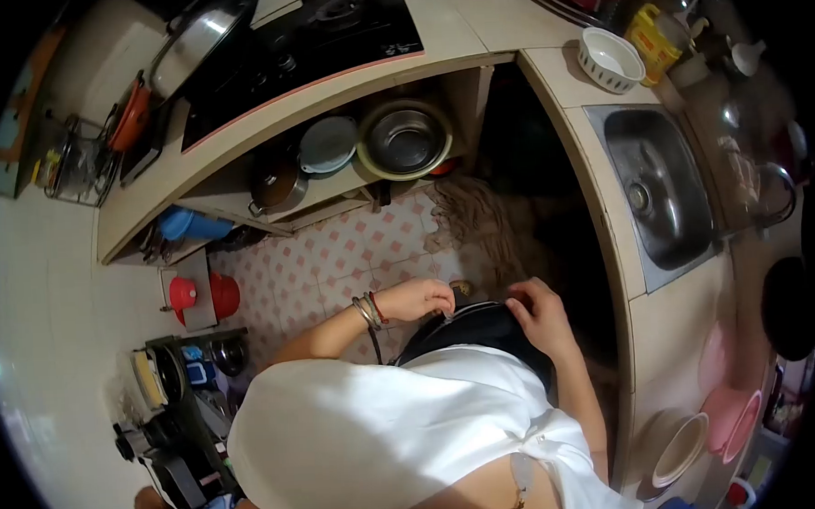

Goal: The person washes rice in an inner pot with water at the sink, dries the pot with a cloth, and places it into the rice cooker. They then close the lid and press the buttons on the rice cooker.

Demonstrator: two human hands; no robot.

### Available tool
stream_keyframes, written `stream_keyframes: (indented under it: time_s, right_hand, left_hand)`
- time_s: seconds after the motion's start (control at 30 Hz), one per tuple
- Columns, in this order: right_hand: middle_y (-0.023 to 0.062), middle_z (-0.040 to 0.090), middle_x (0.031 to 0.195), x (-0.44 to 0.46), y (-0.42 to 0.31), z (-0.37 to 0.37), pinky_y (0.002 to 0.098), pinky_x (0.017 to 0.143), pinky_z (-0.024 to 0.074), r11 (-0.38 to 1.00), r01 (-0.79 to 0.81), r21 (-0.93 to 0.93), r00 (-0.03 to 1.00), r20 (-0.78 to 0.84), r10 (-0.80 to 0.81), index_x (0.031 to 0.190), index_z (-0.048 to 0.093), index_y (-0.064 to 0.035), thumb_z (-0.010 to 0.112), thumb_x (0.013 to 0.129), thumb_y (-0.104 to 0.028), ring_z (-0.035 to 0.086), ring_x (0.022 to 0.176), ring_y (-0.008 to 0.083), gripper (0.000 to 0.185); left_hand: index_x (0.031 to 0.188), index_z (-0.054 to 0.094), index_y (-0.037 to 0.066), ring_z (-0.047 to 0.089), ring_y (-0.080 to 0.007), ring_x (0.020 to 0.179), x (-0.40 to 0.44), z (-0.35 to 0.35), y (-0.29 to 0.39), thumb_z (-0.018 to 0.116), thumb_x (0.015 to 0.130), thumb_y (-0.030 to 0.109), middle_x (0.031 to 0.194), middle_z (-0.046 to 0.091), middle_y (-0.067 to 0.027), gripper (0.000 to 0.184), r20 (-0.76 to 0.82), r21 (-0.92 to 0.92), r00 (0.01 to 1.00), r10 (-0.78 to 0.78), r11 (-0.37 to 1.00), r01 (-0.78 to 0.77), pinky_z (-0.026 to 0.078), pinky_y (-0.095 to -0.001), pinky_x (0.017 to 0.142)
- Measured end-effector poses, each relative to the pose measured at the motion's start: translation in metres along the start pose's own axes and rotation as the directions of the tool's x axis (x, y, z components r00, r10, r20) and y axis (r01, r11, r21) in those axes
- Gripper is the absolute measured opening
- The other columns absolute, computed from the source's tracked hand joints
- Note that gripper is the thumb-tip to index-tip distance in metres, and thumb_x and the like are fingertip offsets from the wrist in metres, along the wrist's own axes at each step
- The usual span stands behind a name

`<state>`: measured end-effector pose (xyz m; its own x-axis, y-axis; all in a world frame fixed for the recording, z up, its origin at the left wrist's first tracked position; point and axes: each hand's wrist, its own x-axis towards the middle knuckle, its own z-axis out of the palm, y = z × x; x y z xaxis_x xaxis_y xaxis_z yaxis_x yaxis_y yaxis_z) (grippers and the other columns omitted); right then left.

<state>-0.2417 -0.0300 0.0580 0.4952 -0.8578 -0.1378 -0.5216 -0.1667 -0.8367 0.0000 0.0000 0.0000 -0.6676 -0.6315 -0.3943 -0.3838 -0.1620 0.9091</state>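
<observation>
A black bag [470, 329] with a pale zipper line along its top edge lies against my waist, below the hem of a white shirt [361, 429]. My left hand [416, 300], with bracelets and a red band at the wrist, is closed in a pinch at the zipper; the small part between the fingertips is mostly hidden. At the bag's right end, my right hand [542, 314] has its thumb and fingers bent around the edge. A dark strap [376, 345] hangs near my left wrist.
A counter with a black stovetop [326, 53] curves ahead, above a shelf holding a metal basin [404, 138] and pots. To the right are a steel sink [655, 185] and a white bowl [611, 59]. A brown cloth [469, 215] lies on the tiled floor. A rack [190, 373] stands left.
</observation>
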Motion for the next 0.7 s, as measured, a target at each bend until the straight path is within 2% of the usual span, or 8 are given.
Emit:
stream_keyframes:
  time_s: [0.07,0.17,0.3,0.4,0.5,0.57,0.63,0.7]
  right_hand:
    - [0.0149,0.054,0.078,0.014,0.004,0.004,0.0297,0.061,0.0450,0.999,0.052,0.007,0.996,0.078,-0.052,0.083,0.056,0.0026,0.058,0.074,-0.008,0.057,0.070,0.0253,0.014]
    - [0.0166,0.055,0.080,0.019,0.006,0.050,0.0286,0.066,0.0435,0.970,0.155,0.186,0.914,0.347,-0.213,0.085,0.057,0.0017,0.057,0.076,-0.008,0.056,0.074,0.0250,0.014]
    - [0.0039,0.059,0.082,0.029,0.027,0.065,0.0202,0.071,0.0394,0.766,-0.364,0.530,0.669,0.721,-0.180,0.088,0.058,0.0004,0.059,0.076,-0.009,0.051,0.075,0.0088,0.016]
    - [0.0004,0.058,0.083,0.017,0.031,0.088,0.0193,0.071,0.0394,0.733,-0.487,0.475,0.587,0.799,-0.127,0.088,0.058,0.0002,0.061,0.073,-0.006,0.050,0.076,0.0064,0.017]
    - [0.0006,0.058,0.082,0.011,0.038,0.124,0.0191,0.070,0.0397,0.713,-0.490,0.502,0.549,0.813,-0.195,0.088,0.058,-0.0007,0.061,0.072,-0.005,0.051,0.076,0.0064,0.016]
    - [0.0003,0.057,0.080,0.008,0.035,0.134,0.0189,0.069,0.0399,0.714,-0.438,0.547,0.532,0.798,-0.285,0.087,0.058,-0.0017,0.061,0.072,-0.004,0.050,0.076,0.0062,0.015]
    - [-0.0001,0.057,0.077,0.004,0.026,0.138,0.0186,0.067,0.0400,0.715,-0.358,0.601,0.525,0.763,-0.378,0.086,0.059,-0.0028,0.061,0.072,-0.004,0.050,0.074,0.0062,0.014]
    - [-0.0043,0.049,0.065,-0.003,0.019,0.139,0.0188,0.060,0.0376,0.759,-0.271,0.592,0.477,0.768,-0.428,0.087,0.059,-0.0042,0.061,0.073,-0.004,0.044,0.063,0.0048,0.015]
  left_hand:
    - [0.076,0.051,0.006,0.049,-0.0225,0.075,0.010,0.006,0.007,0.051,0.075,0.011,0.074,0.049,-0.0066,0.005,-0.205,0.323,0.946,0.252,0.929,-0.177,0.037,-0.0319,0.074]
    - [0.072,0.048,0.007,0.047,-0.0226,0.071,-0.014,0.021,0.021,0.051,0.073,0.010,0.071,0.045,-0.0064,0.005,-0.098,0.587,0.852,0.514,0.721,-0.368,0.036,-0.0320,0.068]
    - [0.073,0.047,0.007,0.045,-0.0236,0.069,-0.021,0.029,0.018,0.052,0.069,0.007,0.072,0.044,-0.0062,0.006,-0.144,0.671,0.817,0.558,0.662,-0.334,0.035,-0.0320,0.064]
    - [0.078,0.049,0.005,0.047,-0.0213,0.071,-0.036,0.065,0.012,0.055,0.069,0.007,0.074,0.045,-0.0048,0.011,-0.322,0.690,0.842,0.433,0.716,-0.104,0.037,-0.0312,0.066]
    - [0.090,0.048,0.002,0.050,-0.0156,0.077,-0.065,0.113,0.013,0.058,0.071,0.007,0.081,0.049,-0.0046,0.022,-0.891,-0.023,0.453,-0.011,1.000,-0.019,0.040,-0.0277,0.070]
    - [0.101,0.047,0.000,0.052,-0.0142,0.077,-0.091,0.130,-0.012,0.059,0.075,0.014,0.086,0.052,-0.0080,0.032,-0.766,-0.270,0.585,-0.265,0.960,0.080,0.042,-0.0252,0.070]
    - [0.100,0.047,-0.001,0.053,-0.0136,0.076,-0.108,0.146,-0.028,0.061,0.074,0.015,0.085,0.055,-0.0086,0.033,-0.596,-0.194,0.768,-0.233,0.970,0.144,0.042,-0.0253,0.071]
    - [0.099,0.049,-0.001,0.052,-0.0119,0.075,-0.105,0.162,-0.021,0.061,0.075,0.019,0.084,0.056,-0.0076,0.033,-0.640,-0.400,0.732,-0.234,0.915,-0.058,0.042,-0.0242,0.069]
